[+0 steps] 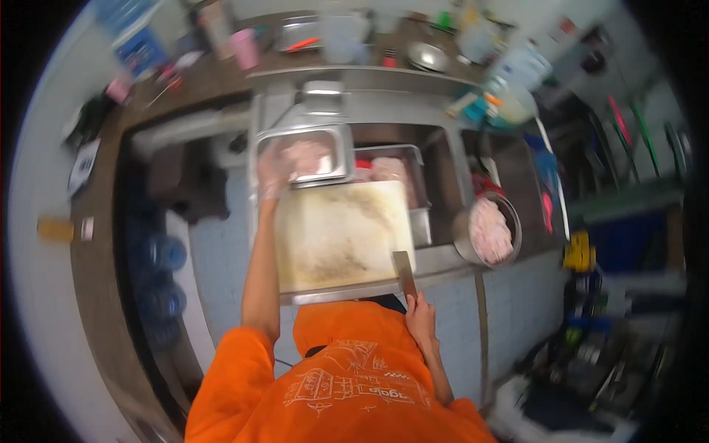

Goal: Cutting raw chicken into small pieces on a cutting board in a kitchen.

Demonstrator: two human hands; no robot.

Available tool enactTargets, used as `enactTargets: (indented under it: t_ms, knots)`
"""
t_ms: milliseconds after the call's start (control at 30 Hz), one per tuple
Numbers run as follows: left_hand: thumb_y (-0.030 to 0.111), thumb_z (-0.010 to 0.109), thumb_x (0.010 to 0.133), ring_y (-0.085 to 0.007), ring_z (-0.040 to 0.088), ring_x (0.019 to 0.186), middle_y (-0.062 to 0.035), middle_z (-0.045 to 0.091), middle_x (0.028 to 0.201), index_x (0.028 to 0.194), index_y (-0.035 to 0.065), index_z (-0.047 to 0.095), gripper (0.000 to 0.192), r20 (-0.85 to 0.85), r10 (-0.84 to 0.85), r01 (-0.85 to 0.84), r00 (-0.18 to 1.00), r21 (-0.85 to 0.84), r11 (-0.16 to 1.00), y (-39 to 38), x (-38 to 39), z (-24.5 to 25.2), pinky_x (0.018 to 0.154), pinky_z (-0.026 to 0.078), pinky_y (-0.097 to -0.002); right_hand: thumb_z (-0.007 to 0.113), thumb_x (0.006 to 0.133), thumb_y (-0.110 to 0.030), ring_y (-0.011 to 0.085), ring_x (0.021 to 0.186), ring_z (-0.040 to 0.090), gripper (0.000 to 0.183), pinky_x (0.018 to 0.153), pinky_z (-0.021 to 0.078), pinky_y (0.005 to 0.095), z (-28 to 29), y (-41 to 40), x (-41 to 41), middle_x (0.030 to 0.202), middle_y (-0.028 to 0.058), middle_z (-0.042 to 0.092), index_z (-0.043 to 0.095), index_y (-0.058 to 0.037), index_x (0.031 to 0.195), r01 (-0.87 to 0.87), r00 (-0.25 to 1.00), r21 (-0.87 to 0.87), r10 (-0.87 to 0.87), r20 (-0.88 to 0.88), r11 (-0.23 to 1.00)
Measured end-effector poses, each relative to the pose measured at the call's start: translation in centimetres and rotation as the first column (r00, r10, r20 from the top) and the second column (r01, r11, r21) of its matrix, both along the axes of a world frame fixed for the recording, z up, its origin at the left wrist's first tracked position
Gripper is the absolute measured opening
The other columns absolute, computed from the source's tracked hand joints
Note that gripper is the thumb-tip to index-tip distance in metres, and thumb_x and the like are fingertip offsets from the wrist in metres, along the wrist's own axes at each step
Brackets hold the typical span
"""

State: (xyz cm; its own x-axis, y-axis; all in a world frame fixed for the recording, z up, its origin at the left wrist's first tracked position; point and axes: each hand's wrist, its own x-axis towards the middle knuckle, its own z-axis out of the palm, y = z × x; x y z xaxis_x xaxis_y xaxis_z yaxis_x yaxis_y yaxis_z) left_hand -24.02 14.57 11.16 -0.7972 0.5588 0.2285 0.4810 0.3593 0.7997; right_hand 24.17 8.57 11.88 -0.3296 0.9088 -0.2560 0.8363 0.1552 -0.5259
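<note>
My right hand [422, 320] grips a broad-bladed knife [405, 270] at the front right corner of the cutting board [343, 230]. Its blade points away from me, with the tip over the board's edge. The board is pale and yellowed, has dark stains, and bears no food. My left hand [273, 173], blurred by motion, is at the left side of a steel pan [342, 176] beyond the board. Pale pink pieces of raw meat [308, 156] lie inside this pan. Whether the left fingers hold anything is too blurred to tell.
Right of the pan, a second steel tray [416, 152] in the sink basin holds more meat [389, 168]. A round metal pot [464, 243] heaped with pale meat [492, 230] stands at the right. A shelf [360, 72] with containers runs along the back.
</note>
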Motion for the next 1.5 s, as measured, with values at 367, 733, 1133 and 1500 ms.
enactTargets:
  t_ms: [367, 733, 1133, 1500]
  knots:
    - [0.009, 0.063, 0.088, -0.0379, 0.069, 0.091, -0.0207, 0.072, 0.099, 0.104, 0.0031, 0.074, 0.020, -0.081, -0.839, 0.809, 0.538, 0.330, 0.487, 14.3, 35.2, 4.4, 0.084, 0.055, -0.0432, 0.056, 0.100, -0.020, 0.0528, 0.072, 0.061, 0.023, 0.059, 0.0482, 0.0550, -1.0, -2.3, 8.6, 0.072, 0.0311, 0.062, 0.056, 0.0032, 0.103, 0.377, 0.924, 0.024, -0.375, -0.073, 0.926]
    - [0.015, 0.062, 0.088, -0.0383, 0.068, 0.084, -0.0259, 0.070, 0.092, 0.093, -0.0003, 0.073, 0.019, 0.071, -0.861, 0.852, 0.503, 0.126, 0.508, 22.6, 48.1, -2.6, 0.076, 0.054, -0.0417, 0.054, 0.101, -0.023, 0.0534, 0.079, 0.062, 0.026, 0.067, 0.0499, 0.0545, -1.3, -1.9, 15.7, 0.081, 0.0312, 0.065, 0.057, 0.0010, 0.111, 0.604, 0.788, -0.076, -0.609, -0.092, 0.793]
    - [0.017, 0.066, 0.097, -0.0136, 0.066, 0.086, -0.0081, 0.069, 0.106, 0.122, -0.0016, 0.064, 0.031, 0.758, -0.652, 0.528, 0.008, 0.550, 0.647, 18.0, 37.0, 9.3, 0.079, 0.053, -0.0284, 0.054, 0.101, -0.023, 0.0534, 0.074, 0.061, 0.025, 0.061, 0.0469, 0.0564, 0.3, 5.5, 15.6, 0.073, 0.0315, 0.062, 0.054, 0.0026, 0.102, 0.277, 0.953, -0.034, -0.279, -0.121, 0.960]
    - [0.020, 0.070, 0.089, -0.0190, 0.071, 0.077, -0.0146, 0.073, 0.085, 0.102, -0.0006, 0.074, 0.024, 0.365, 0.087, 0.029, 0.927, -0.299, 0.954, -9.0, 21.4, -9.4, 0.072, 0.054, -0.0323, 0.051, 0.102, -0.024, 0.0522, 0.087, 0.061, 0.027, 0.070, 0.0468, 0.0556, 1.2, 8.6, 3.8, 0.086, 0.0328, 0.064, 0.056, 0.0019, 0.106, -0.169, 0.973, -0.191, 0.132, -0.190, 0.967]
